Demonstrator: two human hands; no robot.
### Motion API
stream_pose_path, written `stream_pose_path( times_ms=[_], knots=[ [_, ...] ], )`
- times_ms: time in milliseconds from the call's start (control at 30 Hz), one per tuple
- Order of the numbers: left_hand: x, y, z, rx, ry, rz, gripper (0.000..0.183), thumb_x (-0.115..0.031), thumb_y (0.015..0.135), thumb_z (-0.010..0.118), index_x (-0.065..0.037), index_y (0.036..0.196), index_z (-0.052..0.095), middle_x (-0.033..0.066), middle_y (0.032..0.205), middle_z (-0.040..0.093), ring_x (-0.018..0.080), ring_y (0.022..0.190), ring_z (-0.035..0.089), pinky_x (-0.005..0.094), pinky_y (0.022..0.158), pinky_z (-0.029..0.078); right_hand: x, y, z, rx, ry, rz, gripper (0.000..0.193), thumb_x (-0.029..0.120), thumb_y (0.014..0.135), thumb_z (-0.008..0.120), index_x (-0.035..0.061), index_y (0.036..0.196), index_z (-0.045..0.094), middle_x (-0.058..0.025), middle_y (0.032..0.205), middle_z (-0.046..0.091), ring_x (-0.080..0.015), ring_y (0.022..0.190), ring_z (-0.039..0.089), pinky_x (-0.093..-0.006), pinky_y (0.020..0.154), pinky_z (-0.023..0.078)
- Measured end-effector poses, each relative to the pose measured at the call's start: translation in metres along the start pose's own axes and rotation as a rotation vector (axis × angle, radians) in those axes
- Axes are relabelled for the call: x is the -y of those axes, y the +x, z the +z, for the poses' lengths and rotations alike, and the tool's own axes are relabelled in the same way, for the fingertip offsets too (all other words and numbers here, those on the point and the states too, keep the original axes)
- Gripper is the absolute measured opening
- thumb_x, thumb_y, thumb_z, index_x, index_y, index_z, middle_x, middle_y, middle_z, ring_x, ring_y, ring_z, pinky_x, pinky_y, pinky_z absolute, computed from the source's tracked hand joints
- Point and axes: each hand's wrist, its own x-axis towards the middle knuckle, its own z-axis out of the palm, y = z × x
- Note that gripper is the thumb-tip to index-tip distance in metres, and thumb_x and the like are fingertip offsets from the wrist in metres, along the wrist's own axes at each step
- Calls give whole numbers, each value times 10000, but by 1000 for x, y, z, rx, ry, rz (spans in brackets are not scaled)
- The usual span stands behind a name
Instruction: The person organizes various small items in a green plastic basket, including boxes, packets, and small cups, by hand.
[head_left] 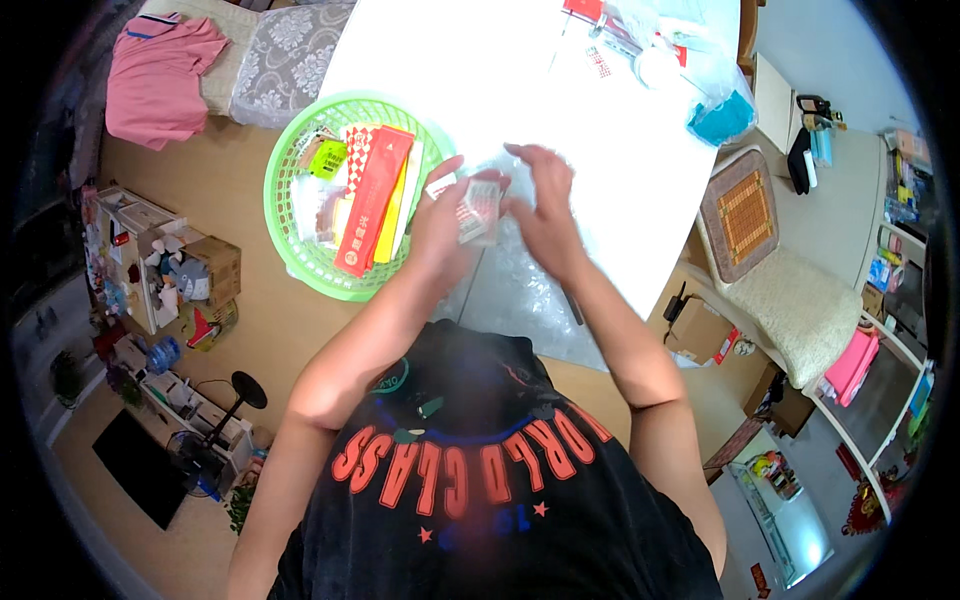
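My left hand (438,228) is closed around a small clear packet with red and white print (480,208), held above the near part of the white table (420,50). My right hand (550,215) is just to the right of the packet. Its fingers are spread, with the thumb close to the packet's edge; whether they touch I cannot tell. Beside my left hand, a light-green mesh basket (276,180) holds a long red packet (372,200), a yellow one (396,222), a checked red-and-white one, a small lime-green packet (328,158) and clear wrappers.
A dark, thin stick-like thing (573,307) lies by my right forearm. At the table's far right are clear plastic bags, a teal item (722,118) and a white roll-like thing (657,68). A cushioned chair (740,215) stands to the right; pink cloth (165,80) drapes a seat at far left.
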Motion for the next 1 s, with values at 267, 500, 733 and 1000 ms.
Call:
stream_pose_path(
  times_ms=[267,500,733,1000],
  knots=[
    [-17,-20,-16,138,-11,-341,240,-119,1004,541,-90,1239,504,137,1107,630,205,929,657,282,733,571,-154,170,-71,-439,-703,-93,315,84,830,660,-25,1125,633,-219,1202,560,-375,1104,528,-448,959,438],
    [-15,-54,-30,321,133,-530,550,-87,937,650,-249,1388,381,84,975,582,154,734,567,309,652,513,-167,177,-59,-330,-784,-15,240,59,791,658,5,1024,628,-211,1149,559,-384,1097,504,-469,907,447],
    [-20,-4,-32,249,214,-182,458,-293,1002,573,-211,1391,344,37,893,481,125,649,491,314,597,479,-80,116,-42,-318,-464,-125,134,57,900,622,-4,1013,660,-152,897,658,-267,762,647,-350,692,508],
    [-47,37,24,150,209,115,361,-231,1046,493,-103,1364,378,85,1128,580,162,1029,584,328,910,501,45,63,0,112,-203,-457,337,16,762,736,40,1088,655,-129,1047,643,-314,969,612,-395,845,519]
  ],
)
